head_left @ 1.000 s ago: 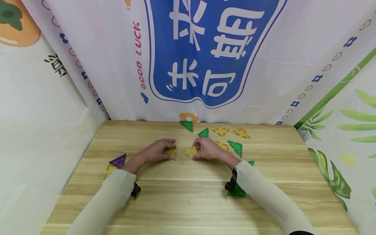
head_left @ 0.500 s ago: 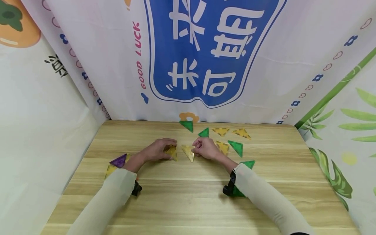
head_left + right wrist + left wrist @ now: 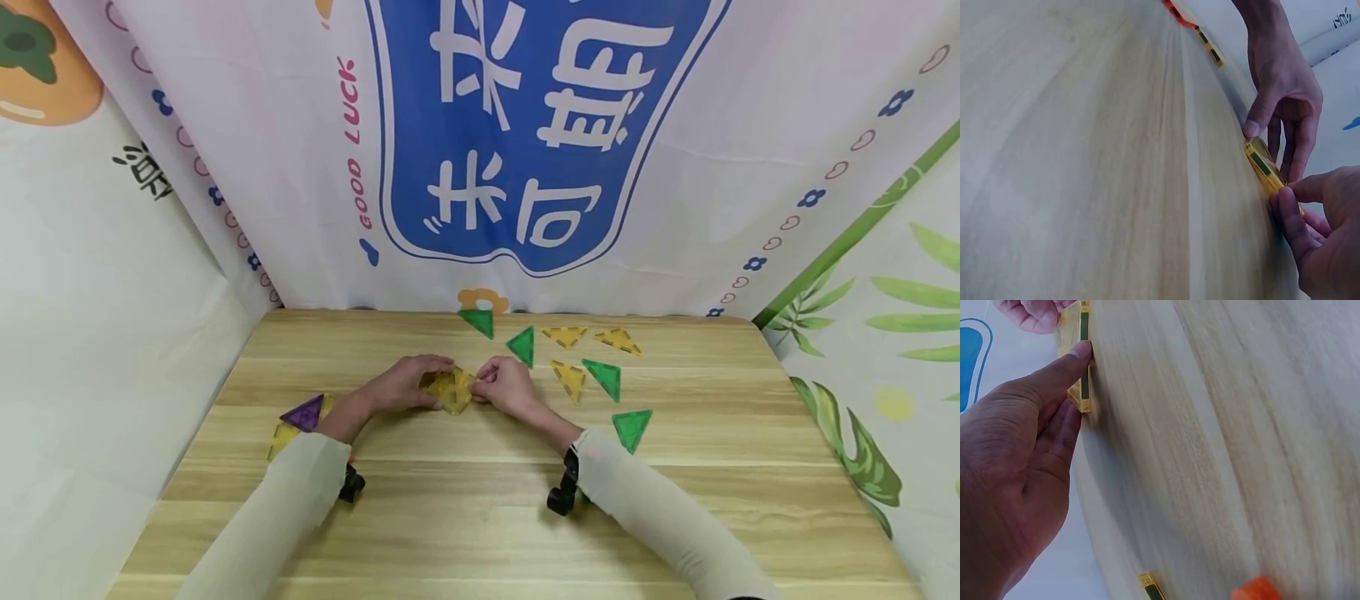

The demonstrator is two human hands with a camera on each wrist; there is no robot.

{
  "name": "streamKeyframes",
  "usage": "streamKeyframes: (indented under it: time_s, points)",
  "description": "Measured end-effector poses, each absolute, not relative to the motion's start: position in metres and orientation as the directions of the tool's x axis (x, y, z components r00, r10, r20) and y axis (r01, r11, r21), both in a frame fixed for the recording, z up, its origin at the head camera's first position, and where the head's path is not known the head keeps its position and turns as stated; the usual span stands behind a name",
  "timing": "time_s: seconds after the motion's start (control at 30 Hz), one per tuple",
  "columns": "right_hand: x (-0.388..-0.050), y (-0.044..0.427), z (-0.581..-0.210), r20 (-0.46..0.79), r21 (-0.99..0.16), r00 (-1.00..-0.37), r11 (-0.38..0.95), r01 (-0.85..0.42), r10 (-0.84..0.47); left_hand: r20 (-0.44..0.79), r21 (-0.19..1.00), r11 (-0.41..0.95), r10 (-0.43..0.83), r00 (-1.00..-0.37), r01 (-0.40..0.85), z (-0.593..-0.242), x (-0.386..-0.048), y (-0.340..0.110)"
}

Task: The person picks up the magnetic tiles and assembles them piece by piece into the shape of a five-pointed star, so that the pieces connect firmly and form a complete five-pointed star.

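Note:
Near the middle of the table two translucent yellow triangular magnetic tiles [image 3: 456, 395] meet between my hands, appearing to touch along an edge. My left hand [image 3: 405, 383] grips the left one, its thumb [image 3: 1079, 355] on the near rim in the left wrist view. From the other side my right hand [image 3: 512, 388] pinches the right tile between thumb and fingers, as the right wrist view confirms. The hands partly hide both tiles, seen there nearly edge-on as one yellow strip [image 3: 1262, 164].
Several green triangular tiles, one a green tile [image 3: 632, 428], and several loose yellow tiles, one a yellow tile [image 3: 569, 381], lie right and behind. A purple tile [image 3: 303, 413] with yellow ones sits by my left forearm. Cloth printed with characters [image 3: 480, 192] hangs behind the wooden table [image 3: 450, 517].
My right hand has moved left with its yellow tile, closing the gap to the tile in my left hand. The left hand has stayed almost in place.

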State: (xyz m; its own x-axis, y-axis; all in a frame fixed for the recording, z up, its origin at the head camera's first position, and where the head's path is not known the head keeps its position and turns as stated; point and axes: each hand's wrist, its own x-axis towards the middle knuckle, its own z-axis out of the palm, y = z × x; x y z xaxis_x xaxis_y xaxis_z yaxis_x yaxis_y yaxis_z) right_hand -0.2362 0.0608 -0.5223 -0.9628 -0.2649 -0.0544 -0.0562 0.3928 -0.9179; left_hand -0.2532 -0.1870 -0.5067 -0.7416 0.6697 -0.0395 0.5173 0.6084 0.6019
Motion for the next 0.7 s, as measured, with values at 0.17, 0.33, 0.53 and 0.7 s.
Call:
streamKeyframes:
  time_s: [0.17,0.33,0.53,0.7]
  points:
    - [-0.235,0.055,-0.522,-0.006,-0.878,-0.970,0.466,-0.111,-0.244,-0.045,0.610,0.613,0.660,-0.750,0.503,-0.507,-0.250,-0.187]
    - [-0.236,0.050,-0.521,0.033,-0.837,-0.955,0.514,-0.188,-0.296,-0.026,0.566,0.635,0.651,-0.758,0.526,-0.506,-0.248,-0.188]
    - [-0.239,0.051,-0.521,0.059,-0.805,-0.912,0.521,-0.284,-0.406,-0.053,0.538,0.664,0.641,-0.766,0.519,-0.503,-0.248,-0.197]
    - [-0.243,0.066,-0.518,0.071,-0.764,-0.886,0.546,-0.343,-0.458,-0.081,0.523,0.687,0.629,-0.773,0.504,-0.495,-0.249,-0.205]
